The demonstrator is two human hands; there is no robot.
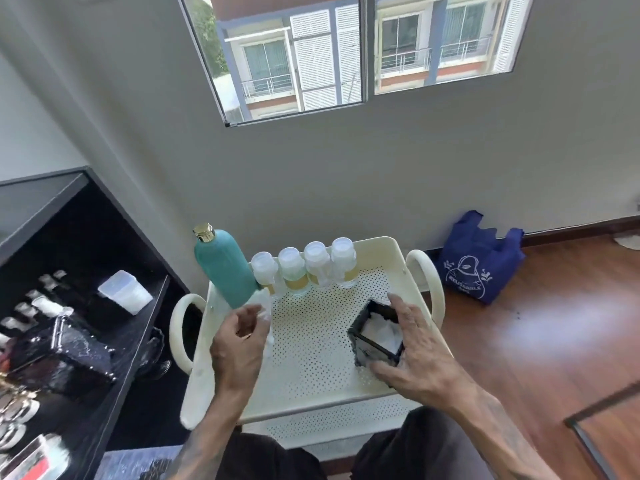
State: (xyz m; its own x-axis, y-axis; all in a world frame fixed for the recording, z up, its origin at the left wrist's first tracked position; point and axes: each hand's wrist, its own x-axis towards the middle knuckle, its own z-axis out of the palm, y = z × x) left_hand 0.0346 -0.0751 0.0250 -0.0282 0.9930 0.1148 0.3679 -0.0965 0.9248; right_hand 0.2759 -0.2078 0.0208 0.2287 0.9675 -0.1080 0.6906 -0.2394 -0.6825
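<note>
A cream perforated cart tray [311,341] stands in front of me. My right hand [415,355] grips a small black square box [375,344] holding white tissue or cotton, at the tray's right side. My left hand [239,337] hovers over the tray's left part, fingers curled round a small white piece [265,311]. A tall teal bottle [225,271] with a gold cap stands at the tray's far left corner. Beside it, several small clear bottles [304,271] with white caps and yellowish liquid line the far edge.
A black shelf unit [104,306] at the left carries a clear plastic container [126,292], a black glittery case [62,355] and several small bottles. A blue shopping bag [481,261] sits on the wooden floor [554,341] by the wall. The cart has looped handles on both sides.
</note>
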